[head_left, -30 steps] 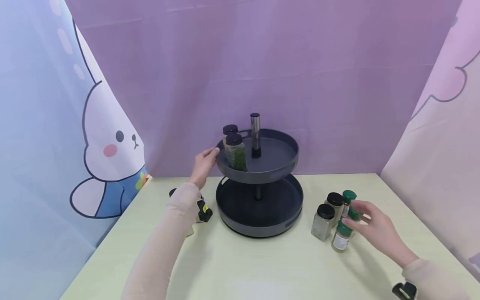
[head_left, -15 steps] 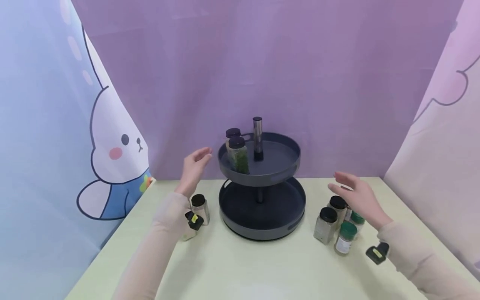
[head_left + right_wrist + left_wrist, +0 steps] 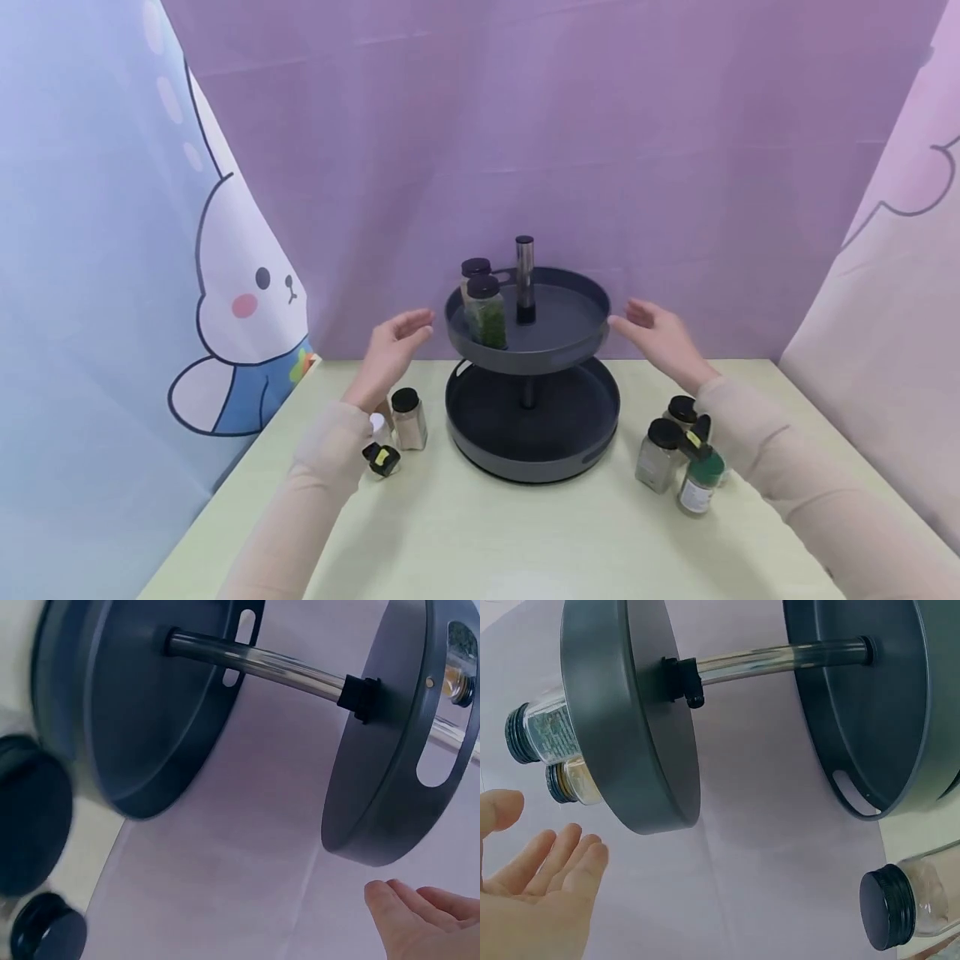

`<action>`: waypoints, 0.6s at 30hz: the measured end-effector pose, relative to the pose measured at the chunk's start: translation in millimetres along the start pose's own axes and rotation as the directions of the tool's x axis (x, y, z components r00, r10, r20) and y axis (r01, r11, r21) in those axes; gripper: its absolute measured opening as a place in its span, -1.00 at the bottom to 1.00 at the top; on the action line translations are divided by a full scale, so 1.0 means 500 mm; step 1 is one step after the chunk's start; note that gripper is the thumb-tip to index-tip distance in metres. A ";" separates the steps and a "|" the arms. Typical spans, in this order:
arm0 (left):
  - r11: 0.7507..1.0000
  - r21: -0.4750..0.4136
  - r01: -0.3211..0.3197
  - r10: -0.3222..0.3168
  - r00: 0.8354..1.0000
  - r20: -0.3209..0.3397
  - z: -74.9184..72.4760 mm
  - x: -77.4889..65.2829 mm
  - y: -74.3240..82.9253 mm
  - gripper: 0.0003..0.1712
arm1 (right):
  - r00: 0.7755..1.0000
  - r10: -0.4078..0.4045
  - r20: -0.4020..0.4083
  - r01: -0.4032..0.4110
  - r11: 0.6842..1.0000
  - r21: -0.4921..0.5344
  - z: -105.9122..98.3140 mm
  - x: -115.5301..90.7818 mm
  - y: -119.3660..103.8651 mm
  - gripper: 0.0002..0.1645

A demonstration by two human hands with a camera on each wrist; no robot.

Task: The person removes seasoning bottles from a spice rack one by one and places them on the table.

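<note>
A dark grey two-tier turntable rack [image 3: 532,360] stands on the table, a metal post [image 3: 525,271] rising through its middle. On the left of its upper tier are two black-capped spice jars, one with green flakes [image 3: 491,321] in front and a paler jar [image 3: 476,268] behind. My left hand [image 3: 392,354] hovers left of the upper tier, fingers relaxed and holding nothing. At the tier's right rim is my right hand [image 3: 660,337], its thumb and fingers loosely extended. In the right wrist view the fingertips [image 3: 379,891] show just below the tier's wall.
Left of the rack stand a black-capped jar [image 3: 409,421] and a white-topped one [image 3: 380,429], partly behind the left wrist. To the right are a clear black-capped jar [image 3: 657,458], another black-capped jar [image 3: 682,408] and a green-capped jar [image 3: 699,487]. A purple curtain [image 3: 570,133] hangs behind.
My left hand has let go of the upper tier's rim and drawn slightly away. My right hand has left the green-capped jars and moved up and left to the tier's right side.
</note>
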State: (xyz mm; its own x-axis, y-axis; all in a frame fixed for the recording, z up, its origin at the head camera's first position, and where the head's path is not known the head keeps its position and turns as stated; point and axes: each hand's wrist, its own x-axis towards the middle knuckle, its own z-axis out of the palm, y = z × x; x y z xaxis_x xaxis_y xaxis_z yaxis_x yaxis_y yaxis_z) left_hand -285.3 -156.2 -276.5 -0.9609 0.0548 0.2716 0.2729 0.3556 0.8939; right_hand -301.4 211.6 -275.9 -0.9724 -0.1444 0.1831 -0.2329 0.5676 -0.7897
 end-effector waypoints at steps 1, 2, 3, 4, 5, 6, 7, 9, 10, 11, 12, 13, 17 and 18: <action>1.000 0.010 -0.001 0.001 1.000 0.004 0.001 0.001 -0.006 -0.52 | 1.000 0.014 0.007 -0.014 1.000 0.001 0.003 0.007 -0.004 0.02; 1.000 0.014 0.002 -0.002 1.000 0.007 0.002 -0.001 -0.007 -0.52 | 1.000 0.027 0.017 -0.027 1.000 0.004 0.006 0.014 -0.008 0.04; 1.000 0.018 0.003 -0.004 1.000 0.013 0.004 -0.003 -0.007 -0.52 | 0.999 0.039 0.027 -0.039 0.999 0.007 0.009 0.020 -0.011 0.06; 1.000 0.023 0.006 -0.006 1.000 0.016 0.005 -0.005 -0.008 -0.52 | 0.998 0.049 0.036 -0.049 0.999 0.010 0.011 0.027 -0.014 0.08; 1.000 0.028 0.005 -0.006 1.000 0.021 0.007 -0.007 -0.008 -0.52 | 0.997 0.060 0.044 -0.061 0.998 0.012 0.013 0.033 -0.016 0.09; 0.999 0.032 0.009 -0.009 1.000 0.022 0.008 -0.008 -0.008 -0.52 | 0.996 0.070 0.053 -0.071 0.997 0.014 0.016 0.038 -0.018 0.09; 0.999 0.034 0.004 -0.005 1.000 0.029 0.009 -0.010 -0.007 -0.52 | 0.995 0.078 0.061 -0.079 0.997 0.015 0.018 0.043 -0.020 0.09; 1.000 0.031 0.000 -0.001 0.999 0.033 0.011 -0.013 -0.006 -0.52 | 0.993 0.090 0.074 -0.092 0.996 0.016 0.022 0.051 -0.022 0.07; 1.000 0.026 -0.004 0.003 0.999 0.034 0.013 -0.015 -0.005 -0.53 | 0.992 0.095 0.078 -0.096 0.995 0.018 0.023 0.055 -0.022 0.06; 1.000 0.023 -0.008 0.007 0.999 0.038 0.014 -0.016 -0.004 -0.52 | 0.992 0.098 0.080 -0.100 0.995 0.018 0.025 0.058 -0.023 0.04; 1.000 0.018 -0.010 0.009 0.999 0.042 0.015 -0.017 -0.004 -0.52 | 0.992 0.101 0.082 -0.103 0.994 0.020 0.026 0.060 -0.023 0.01; 1.000 0.014 -0.014 0.013 0.999 0.046 0.016 -0.019 -0.003 -0.52 | 0.991 0.102 0.082 -0.104 0.994 0.023 0.027 0.062 -0.023 -0.01; 1.000 0.007 -0.005 0.005 0.999 0.050 0.020 -0.020 -0.002 -0.49 | 0.991 0.107 0.078 -0.111 0.993 0.050 0.031 0.066 -0.022 -0.09; 1.000 0.004 -0.004 0.004 0.999 0.049 0.021 -0.020 -0.002 -0.48 | 0.991 0.109 0.077 -0.113 0.992 0.052 0.032 0.067 -0.021 -0.10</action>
State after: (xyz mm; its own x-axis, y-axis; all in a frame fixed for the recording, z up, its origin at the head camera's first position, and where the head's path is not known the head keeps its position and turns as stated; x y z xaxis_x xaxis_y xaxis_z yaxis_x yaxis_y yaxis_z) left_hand -276.3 -147.4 -283.7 -0.9610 0.1019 0.2571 0.2765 0.3590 0.8914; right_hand -331.2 187.8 -270.8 -0.9884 -0.1434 0.0506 -0.1207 0.5374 -0.8347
